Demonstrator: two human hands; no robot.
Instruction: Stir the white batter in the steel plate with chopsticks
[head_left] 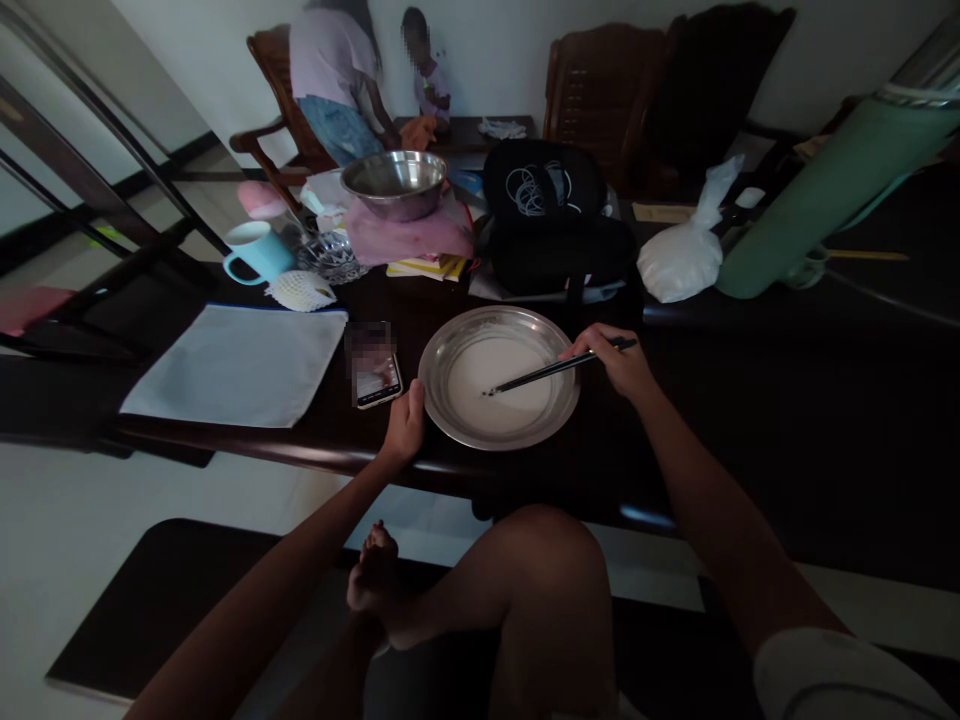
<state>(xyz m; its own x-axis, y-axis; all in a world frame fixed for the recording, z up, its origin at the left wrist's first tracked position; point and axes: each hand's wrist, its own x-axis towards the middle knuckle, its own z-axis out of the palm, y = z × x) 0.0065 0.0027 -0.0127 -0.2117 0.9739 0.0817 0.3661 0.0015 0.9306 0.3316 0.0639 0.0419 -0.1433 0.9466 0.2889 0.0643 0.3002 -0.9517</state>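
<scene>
A wide, shallow metal dish (pixel 499 438) sits near the front edge of the dark table, with a whitish liquid (pixel 501 375) covering its bottom. My right hand (pixel 611 360) is closed around a pair of dark chopsticks (pixel 536 374), whose tips dip into the liquid near the middle. On the dish's left side, my left hand (pixel 406 420) grips the rim, thumb on the outer edge and fingers mostly hidden. Just left of that hand lies a phone (pixel 377 380) with its screen lit.
A translucent zip pouch (pixel 240 365) lies left, below a light-blue mug (pixel 259 252) and a fruit in white foam netting (pixel 301 290). Behind the dish are a metal bowl (pixel 395 195) and black bag (pixel 555 225). A tied bag of white powder (pixel 681 262) and green flask (pixel 825 190) stand right. Two people are beyond.
</scene>
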